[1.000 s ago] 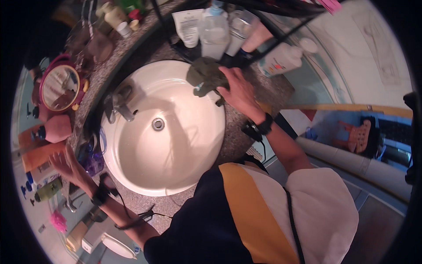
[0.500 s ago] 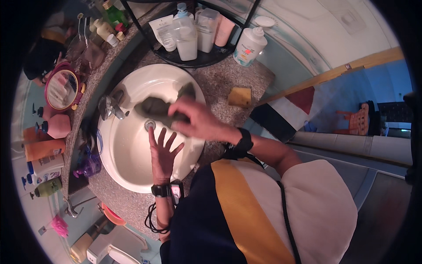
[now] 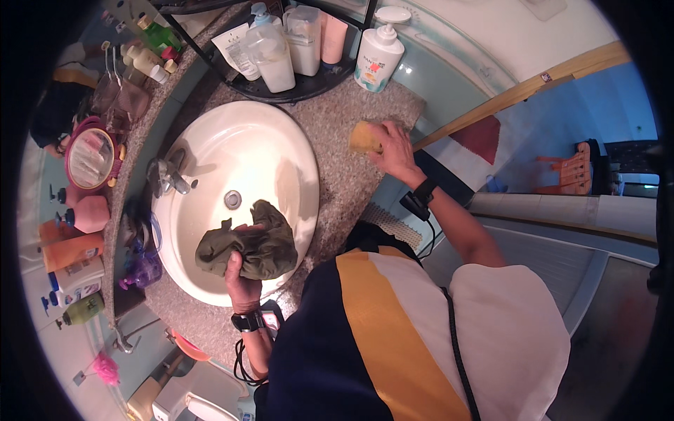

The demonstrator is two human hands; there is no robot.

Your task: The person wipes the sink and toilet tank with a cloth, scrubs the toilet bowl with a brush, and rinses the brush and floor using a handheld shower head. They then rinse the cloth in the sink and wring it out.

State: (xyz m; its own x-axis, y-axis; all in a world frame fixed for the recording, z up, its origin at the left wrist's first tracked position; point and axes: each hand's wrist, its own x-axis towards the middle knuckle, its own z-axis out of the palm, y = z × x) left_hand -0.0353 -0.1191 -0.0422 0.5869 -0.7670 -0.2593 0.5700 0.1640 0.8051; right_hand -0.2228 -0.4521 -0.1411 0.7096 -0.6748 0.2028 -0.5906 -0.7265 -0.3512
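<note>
Over the near part of the white washbasin [image 3: 189,270], my left hand [image 3: 244,286] grips a bunched dark green cloth [image 3: 256,245]. Its thumb lies on top and most of the fingers are hidden under the folds. Out to the right on the speckled stone counter, my right hand [image 3: 395,149] has its fingers round a yellow rectangular block [image 3: 364,137]. Whether this is soap or a sponge I cannot tell. The basin's drain [image 3: 233,199] shows beyond the cloth, and the metal tap [image 3: 168,177] stands at the basin's left.
A black corner rack [image 3: 302,90] with several bottles and tubes stands behind the basin. Beside it is a white pump bottle [image 3: 380,59]. Along the left are a round pink-framed mirror [image 3: 92,158], several toiletry bottles and a purple bottle [image 3: 144,270]. A doorway with a wooden frame opens at the right.
The cloth, lying in the far part of the basin before, is now gripped in my left hand nearer to me. My right hand has moved right, from over the basin to the yellow block.
</note>
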